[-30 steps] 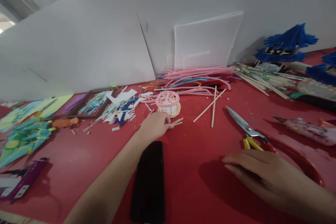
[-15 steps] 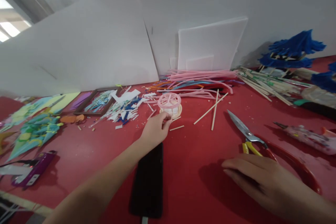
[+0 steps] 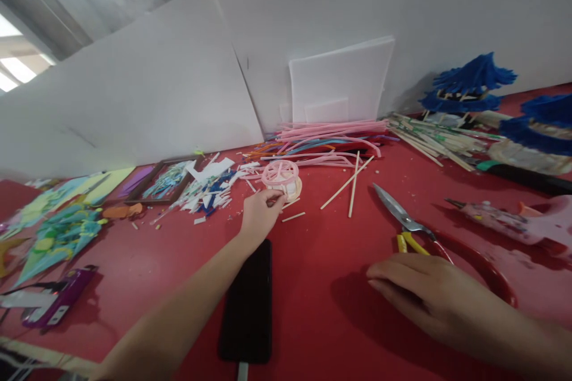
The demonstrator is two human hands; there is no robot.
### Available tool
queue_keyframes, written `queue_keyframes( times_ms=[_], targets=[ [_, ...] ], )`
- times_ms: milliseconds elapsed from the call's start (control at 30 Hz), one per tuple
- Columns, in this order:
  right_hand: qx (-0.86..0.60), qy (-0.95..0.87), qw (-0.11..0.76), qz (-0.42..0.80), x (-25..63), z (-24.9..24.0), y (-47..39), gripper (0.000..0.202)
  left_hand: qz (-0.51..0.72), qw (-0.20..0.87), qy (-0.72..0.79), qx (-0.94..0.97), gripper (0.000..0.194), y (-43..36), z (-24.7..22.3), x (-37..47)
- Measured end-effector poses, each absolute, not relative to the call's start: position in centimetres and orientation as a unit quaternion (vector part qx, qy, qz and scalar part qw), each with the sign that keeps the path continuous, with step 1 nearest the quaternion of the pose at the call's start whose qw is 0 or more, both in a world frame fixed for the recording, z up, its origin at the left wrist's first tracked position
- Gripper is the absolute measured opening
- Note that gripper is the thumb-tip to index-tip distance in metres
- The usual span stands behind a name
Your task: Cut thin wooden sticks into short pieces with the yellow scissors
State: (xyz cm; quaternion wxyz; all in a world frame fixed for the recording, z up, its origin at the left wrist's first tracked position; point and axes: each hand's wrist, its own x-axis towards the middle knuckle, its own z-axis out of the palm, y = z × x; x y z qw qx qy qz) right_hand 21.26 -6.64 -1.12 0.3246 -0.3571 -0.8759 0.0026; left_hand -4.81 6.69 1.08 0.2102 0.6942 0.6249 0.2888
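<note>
My left hand reaches over the phone's far end to a small round piece with a pink ring top and a pale round base. Its thumb and forefinger are pinched at the near edge of that piece; what lies between the fingertips is too small to make out. My right hand hovers low over the red table with fingers bent and held together, nothing visible in it. Just beyond it lie scissors with red handles, and yellow-handled pliers. Short sticks lie near the round piece.
A black phone lies at front centre. Behind are pink pipe cleaners, two crossed sticks and a stick bundle. Paper scraps lie left. A glue gun and blue-roofed models stand right.
The view has shifted, so the table items on the right appear further left. My left hand stays pinched at the round piece, and my right hand keeps its bent pose near the scissors.
</note>
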Motion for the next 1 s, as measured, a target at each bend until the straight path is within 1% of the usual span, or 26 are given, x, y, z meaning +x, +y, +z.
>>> queue_keyframes(
  times_ms=[533, 833, 1000],
  targets=[
    [-0.38, -0.869, 0.313, 0.048, 21.48, -1.43, -6.56, 0.032, 0.286, 0.157, 0.613, 0.719, 0.009, 7.44, 0.87, -4.68],
    [-0.38, -0.871, 0.312, 0.027, 21.46, -1.7, -6.47, 0.031, 0.271, 0.158, 0.609, 0.729, 0.009, 7.42, 1.0, -4.54],
    [-0.391, -0.87, 0.297, 0.054, 21.52, -1.65, -6.47, 0.031, 0.275, 0.156, 0.598, 0.737, 0.007, 7.65, 0.7, -4.62]
  ],
)
